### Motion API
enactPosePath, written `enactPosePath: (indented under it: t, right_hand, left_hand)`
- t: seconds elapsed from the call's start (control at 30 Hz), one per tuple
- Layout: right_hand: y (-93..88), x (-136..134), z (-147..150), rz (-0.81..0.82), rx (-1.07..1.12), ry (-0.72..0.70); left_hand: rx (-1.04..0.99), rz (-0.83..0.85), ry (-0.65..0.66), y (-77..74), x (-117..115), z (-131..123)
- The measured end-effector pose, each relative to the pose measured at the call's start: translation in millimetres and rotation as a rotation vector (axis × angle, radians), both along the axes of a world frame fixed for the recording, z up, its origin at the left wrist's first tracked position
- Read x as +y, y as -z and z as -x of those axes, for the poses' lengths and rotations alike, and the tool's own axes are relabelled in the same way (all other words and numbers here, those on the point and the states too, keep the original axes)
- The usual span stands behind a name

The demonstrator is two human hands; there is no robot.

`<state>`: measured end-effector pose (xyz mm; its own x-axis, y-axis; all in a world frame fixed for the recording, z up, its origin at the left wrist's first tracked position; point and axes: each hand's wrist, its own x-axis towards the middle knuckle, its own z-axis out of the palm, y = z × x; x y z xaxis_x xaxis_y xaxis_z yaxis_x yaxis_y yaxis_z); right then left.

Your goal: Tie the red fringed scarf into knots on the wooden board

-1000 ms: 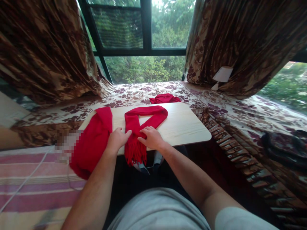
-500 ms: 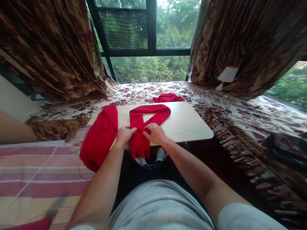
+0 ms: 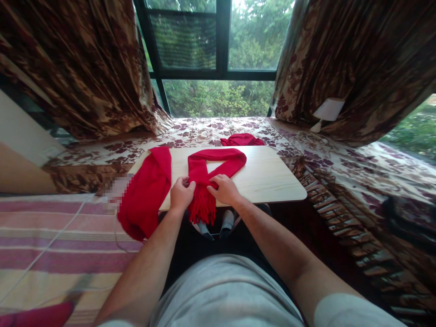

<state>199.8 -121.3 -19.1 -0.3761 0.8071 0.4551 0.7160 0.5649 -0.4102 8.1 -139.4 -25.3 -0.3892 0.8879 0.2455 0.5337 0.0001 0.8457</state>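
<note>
A red scarf (image 3: 198,170) with a fringed end lies looped on a pale wooden table (image 3: 272,181), its two arms crossing near the front edge. The fringe (image 3: 203,206) hangs over that edge. On the left side of the crossing, my left hand (image 3: 182,194) has its fingers curled and its thumb at the scarf's border. Opposite it, my right hand (image 3: 225,188) pinches the scarf just above the fringe, fingers bent over the cloth. Left of my left hand, another red cloth (image 3: 146,195) drapes off the table's left end.
A crumpled red cloth (image 3: 241,140) lies on the floral window seat (image 3: 194,129) behind the table. A white lamp (image 3: 329,110) stands at the right. The striped bed (image 3: 61,245) at left carries a white cable (image 3: 44,247) and a dark red item (image 3: 41,315).
The view has shifted slightly, moving everything a little to the right. My left hand's fingers have curled up off the cloth somewhat. The scarf keeps its looped shape.
</note>
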Motion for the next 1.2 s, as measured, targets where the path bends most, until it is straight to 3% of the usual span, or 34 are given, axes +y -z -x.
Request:
enactPosePath:
  t: [0.27, 0.47, 0.73, 0.93, 1.2]
  right_hand:
    - [-1.5, -2.2, -0.5, -0.005, -0.004, 0.02]
    - [0.4, 0.7, -0.9, 0.004, 0.021, 0.037]
    - [-3.1, -0.4, -0.3, 0.027, 0.034, 0.04]
    - [0.7, 1.9, -0.4, 0.014, 0.047, 0.036]
    - [0.5, 0.8, -1.5, -0.033, 0.113, 0.077]
  left_hand:
    - [0.031, 0.012, 0.01, -0.1, -3.4, 1.6]
    - [0.119, -0.061, -0.072, -0.1, -5.2, -0.5]
    - [-0.224, -0.003, -0.002, 4.0, 1.2, 5.8]
    - [-0.002, -0.041, 0.027, 8.0, 0.0, -2.4]
    - [-0.095, -0.055, 0.042, 7.8, -1.7, 0.1]
